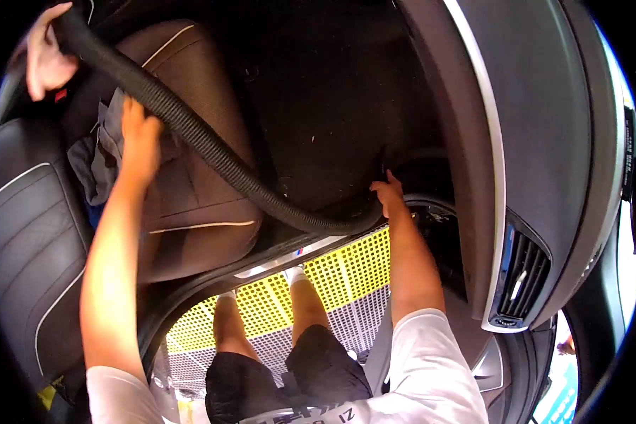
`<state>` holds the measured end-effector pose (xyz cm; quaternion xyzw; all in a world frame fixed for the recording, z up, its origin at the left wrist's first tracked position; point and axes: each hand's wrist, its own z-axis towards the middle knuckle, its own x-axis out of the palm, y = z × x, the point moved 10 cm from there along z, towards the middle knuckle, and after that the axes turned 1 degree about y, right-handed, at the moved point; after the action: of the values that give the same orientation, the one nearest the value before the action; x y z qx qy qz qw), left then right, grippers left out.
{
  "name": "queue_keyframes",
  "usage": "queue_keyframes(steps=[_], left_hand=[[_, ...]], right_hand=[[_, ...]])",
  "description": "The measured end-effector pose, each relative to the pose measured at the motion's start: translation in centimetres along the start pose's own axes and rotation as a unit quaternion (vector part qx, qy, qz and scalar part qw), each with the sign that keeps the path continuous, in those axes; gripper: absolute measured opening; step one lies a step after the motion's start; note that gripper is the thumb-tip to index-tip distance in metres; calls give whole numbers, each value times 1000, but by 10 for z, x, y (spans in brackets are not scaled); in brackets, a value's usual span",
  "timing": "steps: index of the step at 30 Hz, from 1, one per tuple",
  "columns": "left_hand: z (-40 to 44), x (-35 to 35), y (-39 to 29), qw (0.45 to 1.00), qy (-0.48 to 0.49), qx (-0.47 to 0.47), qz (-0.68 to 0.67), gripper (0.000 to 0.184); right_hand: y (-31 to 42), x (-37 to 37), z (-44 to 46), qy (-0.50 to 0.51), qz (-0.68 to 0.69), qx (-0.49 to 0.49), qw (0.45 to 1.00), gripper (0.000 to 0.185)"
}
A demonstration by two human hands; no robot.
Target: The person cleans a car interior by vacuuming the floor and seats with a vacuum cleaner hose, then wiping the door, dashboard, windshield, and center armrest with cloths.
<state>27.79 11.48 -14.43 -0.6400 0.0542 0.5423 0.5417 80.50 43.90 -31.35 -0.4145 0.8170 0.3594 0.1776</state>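
Note:
A thick black ribbed hose (pixel 212 152) runs from the upper left across a brown leather seat cushion (pixel 212 71), then bends near the door sill. At its lower right end my right hand (pixel 389 194) is closed around the dark hose end, whose tip is hard to make out over the dark floor. Over on the seat, my left hand (pixel 143 138) presses and grips a crumpled grey cloth (pixel 109 131), beside the hose; its fingers are slightly blurred. The cloth lies partly under that hand.
Another person's hand (pixel 48 63) is at the hose's upper left end. The seat backrest (pixel 28 212) stands at left, the dashboard (pixel 544 85) with an air vent (pixel 523 279) at right. Small bits lie on the dark car floor (pixel 311 120). Yellow and grey grating (pixel 339 275) shows outside the sill.

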Motion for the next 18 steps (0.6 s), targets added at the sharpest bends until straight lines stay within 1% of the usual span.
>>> queue_keyframes(steps=[1, 2, 3, 4, 5, 6, 7, 8, 9, 10, 11, 12, 14, 15, 16, 17, 18], left_hand=[[12, 6, 60, 992, -33, -44, 113, 61], [13, 12, 106, 969, -65, -89, 223, 62], [9, 6, 134, 960, -119, -171, 189, 62], [10, 7, 132, 929, -78, -219, 287, 63], [10, 8, 130, 887, -28, -260, 381, 64], [5, -2, 110, 913, -245, -215, 246, 57], [13, -3, 87, 907, -240, -158, 309, 59], [16, -4, 65, 894, -231, -100, 371, 62], [13, -1, 64, 886, -235, -116, 382, 59], [7, 1, 69, 870, -264, -120, 399, 56], [-1, 6, 79, 852, -294, -122, 416, 54], [2, 1, 69, 873, -266, -85, 401, 52], [8, -9, 46, 910, -202, -15, 362, 48], [-1, -17, 100, 965, -168, -95, 179, 48], [-6, -5, 125, 967, -164, -154, 122, 47], [-12, 8, 150, 961, -164, -212, 67, 47], [-16, 29, 164, 935, -202, -251, 148, 47]], right_hand=[[17, 11, -31, 29, 45, 45, 998, 93], [14, 21, -37, 31, 67, 22, 997, 92], [8, 28, -41, 31, 88, -2, 996, 91], [-1, 33, -47, 29, 109, -25, 993, 90], [-8, 44, -54, 52, 145, -48, 987, 91], [-9, 51, -66, 51, 109, -89, 989, 92], [-23, 55, -65, 33, -130, -71, 988, 96], [-61, 77, -58, 53, -60, -116, 990, 99], [-53, 88, -80, 49, -140, -168, 975, 99], [-44, 103, -106, 109, 16, -107, 988, 96], [-31, 117, -137, 149, 169, -33, 974, 93], [-17, 116, -153, 123, -40, -37, 991, 90], [-23, 138, -178, 164, 97, -27, 981, 90], [-29, 144, -187, 218, 103, 27, 970, 90], [-37, 147, -198, 270, 108, 81, 953, 90], [-65, 152, -186, 305, 117, 78, 942, 90], [-54, 133, -183, 288, 34, 94, 952, 92]])
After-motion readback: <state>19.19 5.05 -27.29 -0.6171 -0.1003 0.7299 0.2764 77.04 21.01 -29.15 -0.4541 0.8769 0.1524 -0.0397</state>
